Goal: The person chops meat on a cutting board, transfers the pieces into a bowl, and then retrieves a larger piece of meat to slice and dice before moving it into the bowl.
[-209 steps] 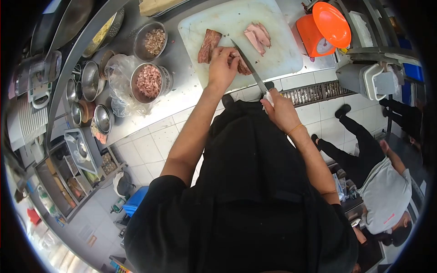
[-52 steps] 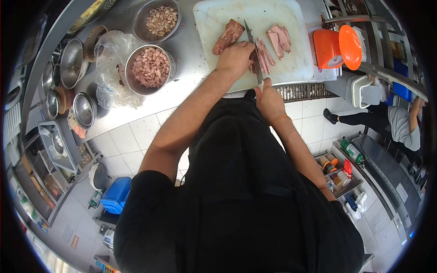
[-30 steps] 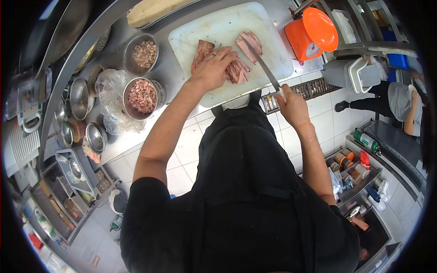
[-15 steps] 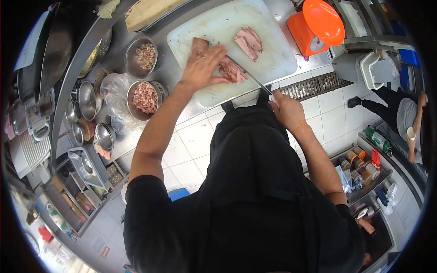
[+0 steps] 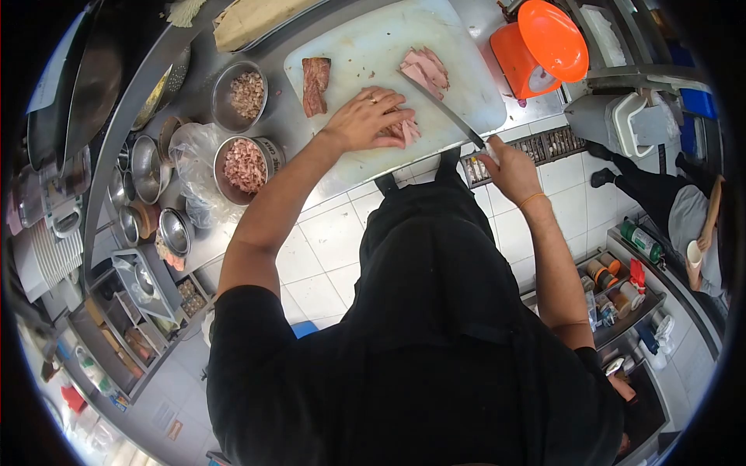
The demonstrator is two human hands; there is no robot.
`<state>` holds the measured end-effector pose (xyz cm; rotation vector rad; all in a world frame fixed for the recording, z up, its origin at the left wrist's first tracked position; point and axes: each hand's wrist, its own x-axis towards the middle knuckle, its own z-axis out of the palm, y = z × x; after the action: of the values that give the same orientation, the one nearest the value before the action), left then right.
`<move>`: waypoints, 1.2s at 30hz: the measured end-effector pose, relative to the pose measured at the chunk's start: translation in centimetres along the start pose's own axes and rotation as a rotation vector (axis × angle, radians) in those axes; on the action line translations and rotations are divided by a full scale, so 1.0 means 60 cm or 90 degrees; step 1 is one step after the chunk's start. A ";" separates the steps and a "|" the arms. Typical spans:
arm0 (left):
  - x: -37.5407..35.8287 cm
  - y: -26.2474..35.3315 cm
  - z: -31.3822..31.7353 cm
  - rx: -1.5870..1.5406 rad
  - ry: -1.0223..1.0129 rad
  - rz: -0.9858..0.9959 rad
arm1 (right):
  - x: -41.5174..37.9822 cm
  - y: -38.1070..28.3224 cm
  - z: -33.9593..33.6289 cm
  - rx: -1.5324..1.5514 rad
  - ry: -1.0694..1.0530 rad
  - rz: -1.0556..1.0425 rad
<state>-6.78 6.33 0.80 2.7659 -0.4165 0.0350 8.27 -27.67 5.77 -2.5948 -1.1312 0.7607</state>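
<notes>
On the white cutting board (image 5: 350, 46), my left hand (image 5: 364, 120) lies over cut meat strips (image 5: 406, 130), its fingers extended and touching them. My right hand (image 5: 509, 168) grips the handle of a long knife (image 5: 454, 116). The blade points up and to the left, its tip beside the sliced meat (image 5: 425, 71) at the board's upper right. A darker meat piece (image 5: 315, 85) rests on the board's left part, apart from my left hand.
Left of the board are a bowl of diced meat (image 5: 245, 165), another bowl of pieces (image 5: 239, 96) and a plastic bag (image 5: 198, 167). An orange scale (image 5: 536, 62) stands at the right. Another person (image 5: 688, 210) is at far right.
The dark meat piece now lies free at the left, and my left hand has shifted right and down over the strips. The knife has moved up and right, its tip now by the slices.
</notes>
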 end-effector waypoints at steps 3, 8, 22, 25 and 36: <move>0.003 0.013 0.025 0.022 0.068 -0.076 | 0.007 0.012 -0.009 0.003 0.037 -0.013; 0.002 0.086 0.068 0.116 0.233 -0.325 | 0.010 -0.001 0.000 -0.029 0.041 -0.040; 0.034 0.119 0.069 0.053 0.395 -0.319 | 0.035 -0.093 0.014 -0.008 0.040 -0.050; 0.019 0.125 0.072 0.032 0.427 -0.368 | 0.029 -0.087 0.016 0.021 0.049 -0.057; 0.017 0.121 0.063 0.072 0.423 -0.638 | 0.027 -0.108 0.027 -0.023 0.065 -0.028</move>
<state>-8.01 -1.73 -0.28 2.5301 1.1327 0.6977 4.30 -22.07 6.28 -2.5951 -1.1783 0.5974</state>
